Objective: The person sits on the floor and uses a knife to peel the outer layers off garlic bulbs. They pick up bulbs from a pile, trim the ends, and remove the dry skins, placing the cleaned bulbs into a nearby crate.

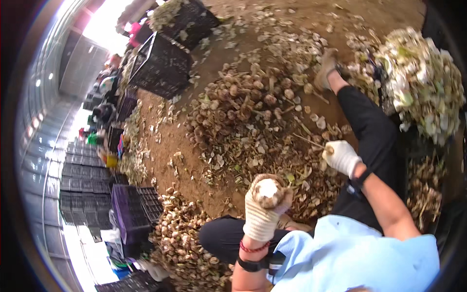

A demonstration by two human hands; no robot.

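My left hand [259,218], in a cream knitted glove, grips a garlic bulb [269,192] whose pale cut side faces up. Off to the right, my right hand [342,157] wears a similar glove and is closed around the handle of a thin tool [309,141], probably a knife seen edge-on. The tool points left, well apart from the bulb. Beyond both hands lies a heap of garlic bulbs [233,98] with stems and roots still on. Trimmed stems, roots and skins [255,153] litter the ground between that heap and my hands.
Another garlic pile [182,233] lies left of my bent knee. At right, a mound of pale garlic skins [419,84] rises beside my outstretched leg [368,120]. Black plastic crates [160,65] stand at upper left, with crate stacks [85,182] along the left side. People [104,113] are farther off.
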